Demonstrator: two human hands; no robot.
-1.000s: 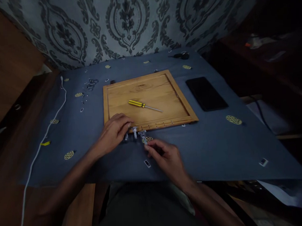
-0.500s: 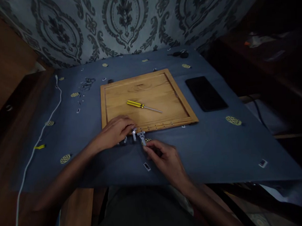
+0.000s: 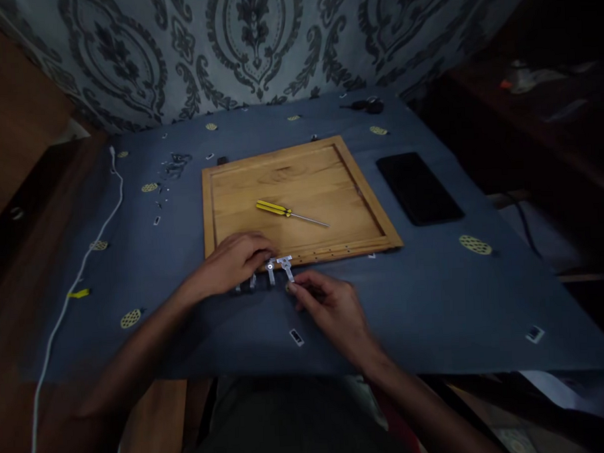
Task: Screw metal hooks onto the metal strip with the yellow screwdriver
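Note:
A wooden framed board lies on the cloth-covered table, with small dark holes along its near edge. My right hand pinches the lower end of a T-shaped metal hook, whose flat top lies against that edge. My left hand rests on the board's near left corner, fingers curled and closed; what its fingertips hold is hidden. Just beside them another metal hook hangs over the edge, with more hooks partly under the hand. A yellow-handled screwdriver lies on the board.
A black phone or tablet lies right of the board. Small metal parts are heaped at the back left, with tiny screws nearby. A white cable runs down the left side. Dark keys or a similar item lie at the back.
My right hand has raised the metal hook slightly, bringing its flat top from just below the board's near edge up against it. My left hand has stayed in place.

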